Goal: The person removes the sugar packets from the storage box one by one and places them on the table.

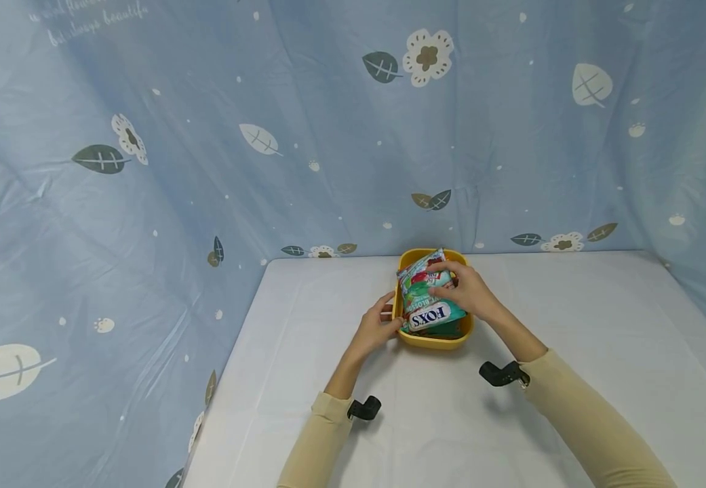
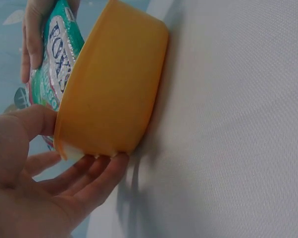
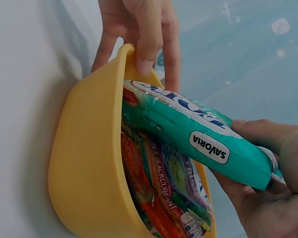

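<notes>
White worktop (image 1: 572, 352), blue leaf-print cloth (image 1: 206, 169) behind. I see yellow tub (image 1: 435, 339) at far centre. Left hand (image 1: 377, 329) grips tub's left rim, thumb inside. Right hand (image 1: 465, 290) pinches teal Fox's candy bag (image 1: 428, 305) from right; bag's long axis near-to-far, over tub, above other packets (image 3: 164, 188).

One yellow tub (image 1: 432, 339) on one white table (image 1: 572, 352). At least two sweet packets: one teal bag (image 1: 428, 301) on top, one multicoloured packet (image 3: 164, 188) beneath; further packets cannot be told apart. Two hands: left hand (image 1: 378, 327), right hand (image 1: 465, 290).
</notes>
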`<state>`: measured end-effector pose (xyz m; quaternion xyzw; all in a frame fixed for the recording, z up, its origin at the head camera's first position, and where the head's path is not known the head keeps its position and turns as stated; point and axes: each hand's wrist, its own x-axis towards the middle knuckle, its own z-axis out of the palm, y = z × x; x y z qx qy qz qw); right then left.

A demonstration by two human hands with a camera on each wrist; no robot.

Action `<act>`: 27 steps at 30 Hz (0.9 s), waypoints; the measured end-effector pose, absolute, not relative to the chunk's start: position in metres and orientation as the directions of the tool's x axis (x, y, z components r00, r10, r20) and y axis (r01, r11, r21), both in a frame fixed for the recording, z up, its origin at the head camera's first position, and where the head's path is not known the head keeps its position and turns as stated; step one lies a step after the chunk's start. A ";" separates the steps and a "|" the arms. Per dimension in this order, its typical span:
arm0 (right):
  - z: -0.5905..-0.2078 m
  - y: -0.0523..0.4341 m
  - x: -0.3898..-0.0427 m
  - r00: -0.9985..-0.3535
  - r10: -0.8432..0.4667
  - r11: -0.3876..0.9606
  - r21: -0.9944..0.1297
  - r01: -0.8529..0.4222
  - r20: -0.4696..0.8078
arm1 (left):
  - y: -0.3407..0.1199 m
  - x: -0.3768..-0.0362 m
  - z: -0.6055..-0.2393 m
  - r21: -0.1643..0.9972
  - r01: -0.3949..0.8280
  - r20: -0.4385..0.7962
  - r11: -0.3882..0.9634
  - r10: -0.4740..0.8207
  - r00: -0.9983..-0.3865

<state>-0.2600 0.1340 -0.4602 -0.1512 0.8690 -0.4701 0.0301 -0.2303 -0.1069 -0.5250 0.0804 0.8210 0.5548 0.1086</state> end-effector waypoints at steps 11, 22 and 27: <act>-0.453 0.136 -0.264 -0.953 -0.285 0.492 -0.838 -0.234 0.099 | -0.107 -0.233 -0.522 0.925 0.005 -0.095 0.381 0.244 -0.965; -0.445 0.140 -0.267 -0.949 -0.297 0.475 -0.845 -0.245 0.108 | -0.106 -0.238 -0.521 0.924 -0.003 -0.105 0.382 0.246 -0.964; -0.440 0.143 -0.271 -0.954 -0.285 0.494 -0.839 -0.228 0.092 | -0.106 -0.239 -0.519 0.929 -0.007 -0.107 0.370 0.252 -0.962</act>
